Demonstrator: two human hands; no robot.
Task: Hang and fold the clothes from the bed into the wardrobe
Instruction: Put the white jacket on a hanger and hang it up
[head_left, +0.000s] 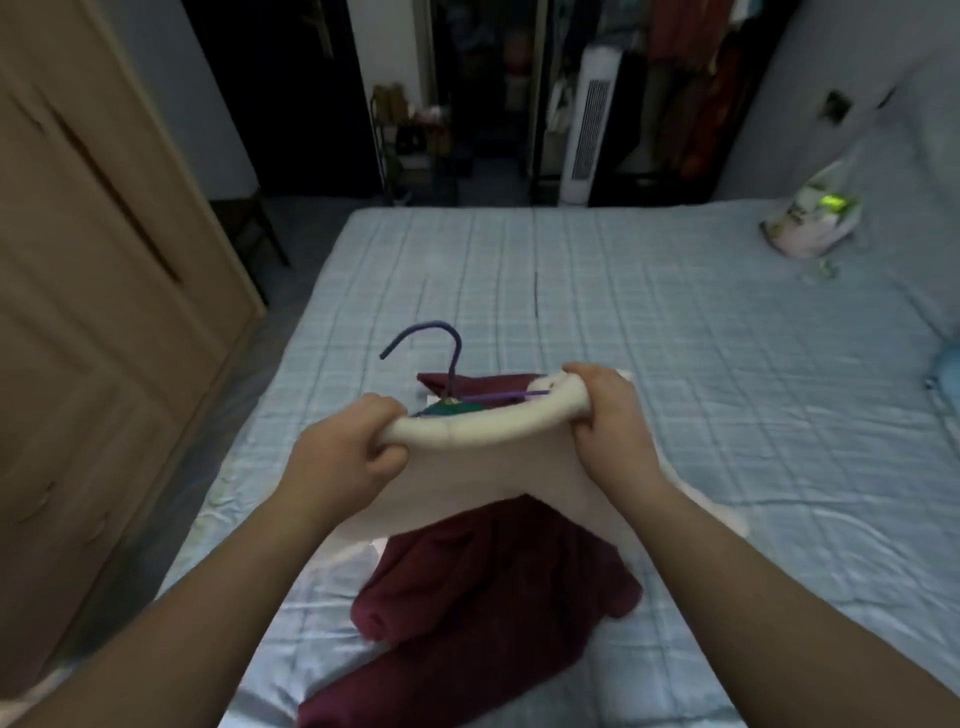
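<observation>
A bed (675, 322) with a pale blue checked sheet fills the middle of the frame, a wooden wardrobe (104, 260) at left. At centre, the left hand (345, 457) and right hand (605, 415) each clench an edge of a white garment (467, 467) around a purple hanger (447, 353), above a maroon garment (493, 587) lying at lower centre.

- Two hands over the bed (649, 312): left hand (345, 460), right hand (608, 415).
- One white cloth (483, 467), one red cloth (493, 597).
- One purple hanger (451, 353).
- One bag (810, 221) on the bed.
</observation>
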